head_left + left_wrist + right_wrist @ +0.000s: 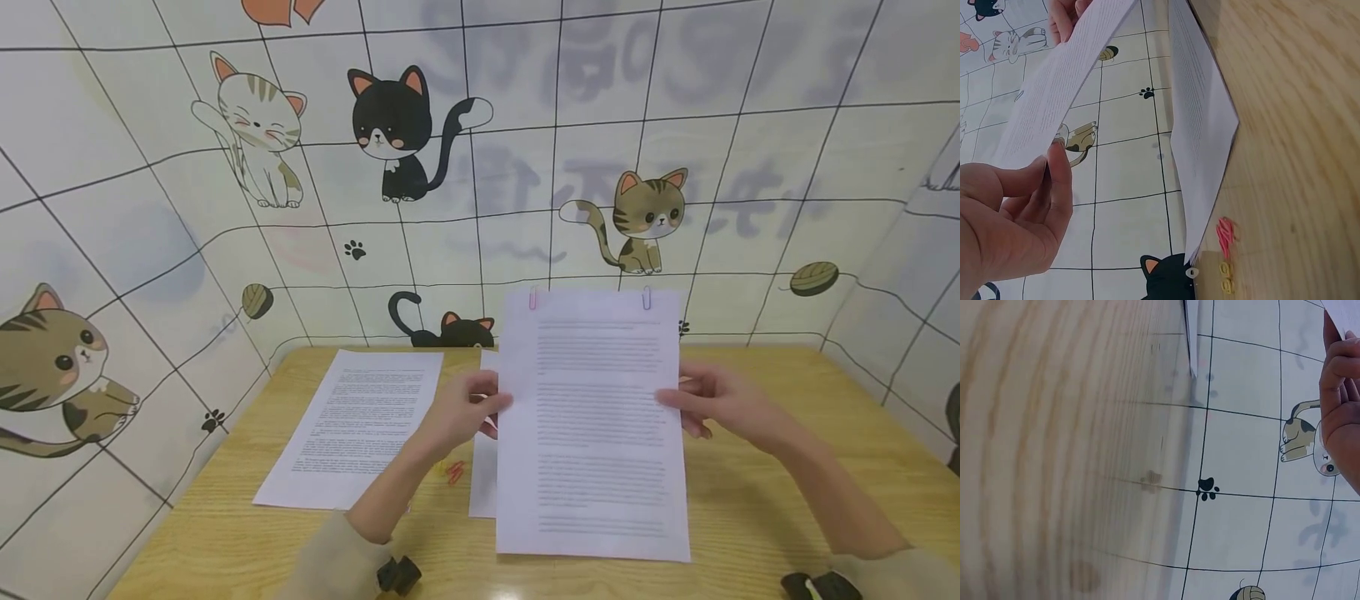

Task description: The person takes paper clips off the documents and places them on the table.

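Observation:
Printed sheets point(592, 433) are held up above the table between both hands, with a pink paper clip point(533, 298) and a purple paper clip point(647, 298) on their top edge. My left hand point(468, 408) pinches the left edge between thumb and fingers. At the right edge, my right hand point(712, 398) pinches them the same way, its thumb on the front. In the left wrist view the left hand point(1022, 212) grips the sheets' edge from below. Only part of the right hand point(1342, 400) appears in the right wrist view, with a corner of paper.
Another printed sheet point(360, 425) lies on the left of the wooden table point(780, 500). More paper point(483, 475) shows partly behind the held sheets. Loose red paper clips point(455, 472) lie between them, with yellow clips point(1227, 278) alongside. A cat-patterned wall point(517, 183) stands behind.

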A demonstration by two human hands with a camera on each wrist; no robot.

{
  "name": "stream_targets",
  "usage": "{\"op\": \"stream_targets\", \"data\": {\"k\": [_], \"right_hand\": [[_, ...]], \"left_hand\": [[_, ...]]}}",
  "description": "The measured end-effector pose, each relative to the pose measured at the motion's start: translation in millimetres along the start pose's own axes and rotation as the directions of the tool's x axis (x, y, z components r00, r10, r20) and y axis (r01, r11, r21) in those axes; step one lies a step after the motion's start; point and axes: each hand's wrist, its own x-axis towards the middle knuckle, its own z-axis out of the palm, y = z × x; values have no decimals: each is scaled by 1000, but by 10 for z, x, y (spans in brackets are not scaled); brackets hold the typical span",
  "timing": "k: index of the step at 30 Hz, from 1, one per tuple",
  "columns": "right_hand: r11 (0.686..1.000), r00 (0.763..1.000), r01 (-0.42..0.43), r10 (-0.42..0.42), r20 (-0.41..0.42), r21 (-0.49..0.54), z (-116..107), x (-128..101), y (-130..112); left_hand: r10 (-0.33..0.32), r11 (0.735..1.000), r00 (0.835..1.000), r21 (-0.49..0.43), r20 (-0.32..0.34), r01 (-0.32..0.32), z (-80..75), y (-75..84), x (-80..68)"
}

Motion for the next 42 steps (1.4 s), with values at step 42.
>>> {"op": "stream_targets", "data": {"k": [42], "right_hand": [[979,992,68,-88,-94,-193,359,168,-88]], "left_hand": [[265,959,939,160,-222,-232,-254,119,-78]]}}
